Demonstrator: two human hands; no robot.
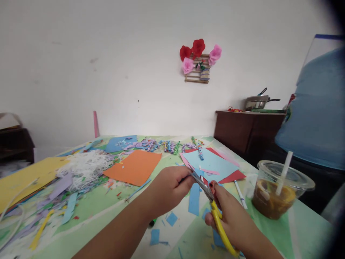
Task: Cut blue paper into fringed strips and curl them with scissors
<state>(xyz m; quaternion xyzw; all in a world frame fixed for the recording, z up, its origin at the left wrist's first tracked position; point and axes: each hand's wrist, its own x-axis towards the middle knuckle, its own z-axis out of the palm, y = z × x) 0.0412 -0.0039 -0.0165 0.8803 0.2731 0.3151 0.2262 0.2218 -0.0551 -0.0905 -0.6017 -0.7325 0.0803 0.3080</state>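
My right hand grips yellow-handled scissors, their metal blades angled up and left toward my left hand. The left hand's fingers are closed in a pinch right at the blades; what sits between them is hidden. A small reddish spot shows at a right fingertip, too small to identify. Below the blades lie a blue paper strip and several blue paper scraps. Beyond the hands, a light blue sheet rests on red and pink sheets.
An orange sheet and a heap of white shredded strips lie left. Curled paper coils line the back. A lidded drink cup with a straw stands right, near a marker. Scraps cover the table.
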